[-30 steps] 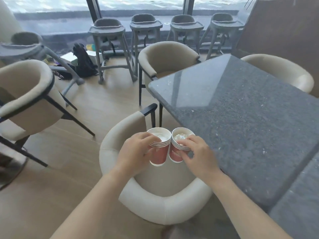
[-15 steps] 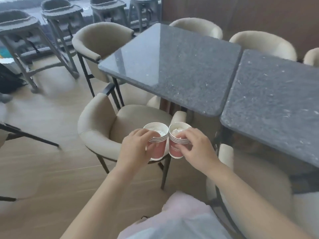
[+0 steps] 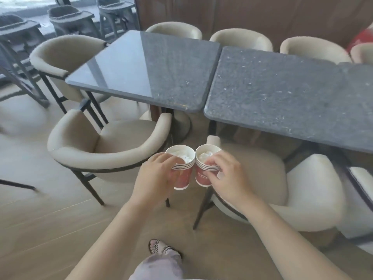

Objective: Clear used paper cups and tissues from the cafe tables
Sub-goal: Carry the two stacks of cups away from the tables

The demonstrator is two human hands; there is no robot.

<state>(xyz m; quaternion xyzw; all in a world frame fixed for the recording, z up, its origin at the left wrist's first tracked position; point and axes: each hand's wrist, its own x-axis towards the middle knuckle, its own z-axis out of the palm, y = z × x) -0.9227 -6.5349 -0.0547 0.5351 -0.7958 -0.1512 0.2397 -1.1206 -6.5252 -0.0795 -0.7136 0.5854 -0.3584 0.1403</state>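
Observation:
My left hand (image 3: 156,175) grips a stack of red paper cups (image 3: 182,172) with white rims, and crumpled white tissue (image 3: 184,156) sits inside the top cup. My right hand (image 3: 227,178) grips a second stack of red paper cups (image 3: 202,174), also stuffed with white tissue (image 3: 204,155). Both stacks are upright, side by side and nearly touching, held in the air over the gap between two chairs. Two dark stone tables (image 3: 153,63) (image 3: 282,91) stand ahead of the cups.
A cream armchair (image 3: 96,146) is at the left under the cups and another (image 3: 298,195) at the right. More cream chairs (image 3: 240,40) line the tables' far side. Grey high chairs (image 3: 68,19) stand at the back left. My sandalled foot (image 3: 159,246) is on the wooden floor.
The view has swung right and stepped back: the tables now lie ahead with both chairs below. Both hands keep the same grip on their cup stacks, still held side by side.

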